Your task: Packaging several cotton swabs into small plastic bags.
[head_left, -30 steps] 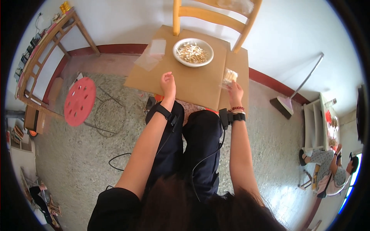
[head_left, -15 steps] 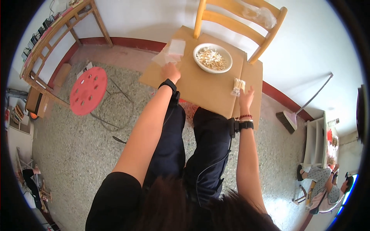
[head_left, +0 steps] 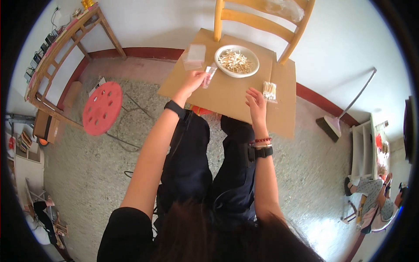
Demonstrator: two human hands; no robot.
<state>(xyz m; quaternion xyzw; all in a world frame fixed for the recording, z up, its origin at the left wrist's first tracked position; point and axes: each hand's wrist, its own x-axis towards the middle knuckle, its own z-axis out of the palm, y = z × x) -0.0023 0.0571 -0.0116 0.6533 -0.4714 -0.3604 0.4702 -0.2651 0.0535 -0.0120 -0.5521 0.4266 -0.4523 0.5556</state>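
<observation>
Pinched in my left hand (head_left: 194, 82) is a small clear plastic bag (head_left: 209, 77), held above the cardboard. My right hand (head_left: 256, 103) has its fingers apart and holds nothing. Just right of those fingers, a clear bag packed with cotton swabs (head_left: 269, 91) lies on the cardboard sheet (head_left: 227, 98). A white bowl (head_left: 219, 67) of loose cotton swabs (head_left: 235, 61) stands toward the far side. Left of the bowl is a stack of flat, clear bags (head_left: 195, 56).
The cardboard rests on a wooden chair (head_left: 257, 24), whose back holds a crumpled plastic bag (head_left: 284, 8). To the left stands a red round stool (head_left: 102, 108). A broom (head_left: 332, 125) leans at the right wall, near a seated person (head_left: 371, 196).
My left hand has drawn a bag away from the stack, toward the right. My right hand has let go of the packed swab bag and shifted left.
</observation>
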